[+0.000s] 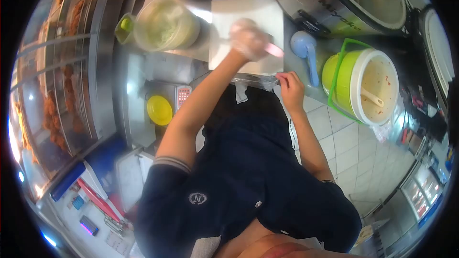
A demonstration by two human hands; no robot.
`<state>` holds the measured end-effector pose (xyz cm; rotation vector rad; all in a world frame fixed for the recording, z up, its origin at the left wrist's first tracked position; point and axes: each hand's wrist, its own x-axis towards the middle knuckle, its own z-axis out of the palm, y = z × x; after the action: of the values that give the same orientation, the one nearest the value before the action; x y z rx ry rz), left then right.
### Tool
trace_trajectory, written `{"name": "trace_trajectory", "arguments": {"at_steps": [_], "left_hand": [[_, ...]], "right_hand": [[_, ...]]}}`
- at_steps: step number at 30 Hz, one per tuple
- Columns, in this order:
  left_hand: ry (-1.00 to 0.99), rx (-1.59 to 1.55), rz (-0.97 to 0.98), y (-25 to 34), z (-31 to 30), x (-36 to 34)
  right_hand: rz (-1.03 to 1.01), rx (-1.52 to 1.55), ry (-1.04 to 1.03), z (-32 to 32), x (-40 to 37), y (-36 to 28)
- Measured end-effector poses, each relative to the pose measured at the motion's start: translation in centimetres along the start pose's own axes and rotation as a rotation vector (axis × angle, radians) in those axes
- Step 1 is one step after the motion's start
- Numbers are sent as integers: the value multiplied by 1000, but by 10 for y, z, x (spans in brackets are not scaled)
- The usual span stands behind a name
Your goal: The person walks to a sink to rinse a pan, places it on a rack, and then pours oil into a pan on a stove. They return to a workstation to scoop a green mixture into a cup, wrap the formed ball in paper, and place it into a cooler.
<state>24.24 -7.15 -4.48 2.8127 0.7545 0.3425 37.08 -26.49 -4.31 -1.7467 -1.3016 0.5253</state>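
Observation:
My left hand (pixel 248 40), smeared by motion and seemingly in a clear plastic glove, is closed around a pink-handled utensil (pixel 274 50). It is over a white paper sheet (pixel 222 19) on the counter. A pale lump shows by the knuckles, too blurred to name. At the sheet's near right corner, my right hand (pixel 291 88) pinches the edge of a clear plastic sheet (pixel 256 81). This plastic hangs along the counter's front edge. Right of the paper lies a light blue scoop (pixel 303 50), handle toward me.
A translucent tub (pixel 167 24) with pale green contents stands left of the paper. On the right are a green bucket (pixel 337 74) with a spoon (pixel 372 96) inside and a large Miyako cooker (pixel 334 7). A yellow plate (pixel 159 110) sits lower left, near a glass food case (pixel 60 67).

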Motion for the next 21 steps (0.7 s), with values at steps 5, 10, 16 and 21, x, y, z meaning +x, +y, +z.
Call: {"name": "trace_trajectory", "arguments": {"at_steps": [5, 10, 16, 21], "left_hand": [[-489, 95, 58, 25, 10, 20], [-142, 10, 219, 24, -13, 14], [358, -156, 174, 8, -109, -39], [713, 286, -223, -28, -201, -82]], "right_hand": [[124, -64, -31, 0, 12, 18], [78, -126, -82, 3, 34, 26], [-108, -118, -111, 26, 59, 13], [-124, -163, -183, 38, 66, 16]]}}
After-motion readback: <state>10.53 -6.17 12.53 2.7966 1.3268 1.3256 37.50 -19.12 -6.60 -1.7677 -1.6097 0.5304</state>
